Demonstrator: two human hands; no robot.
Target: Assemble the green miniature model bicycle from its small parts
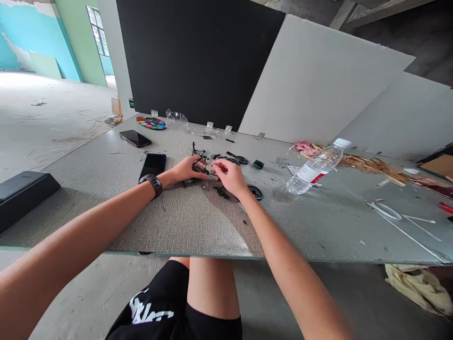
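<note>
My left hand (187,169), with a dark watch on its wrist, is closed on a small dark green model bicycle frame (200,163) held just above the table. Close against it, my right hand (228,174) pinches at the frame's right side; whatever lies between those fingertips is too small to make out. A loose spoked wheel (255,192) lies right of my right wrist. Behind the hands are more black wheels (241,160) and thin parts. A dark green piece (221,192) rests below my right hand, and a small green block (258,164) sits farther right.
Two phones (135,138) (154,165) lie on the left of the table (198,231). A water bottle (316,167) stands at right. A paint palette (151,123) and clear plastic packaging (177,118) are at the back. A dark box-shaped object (26,193) is at far left.
</note>
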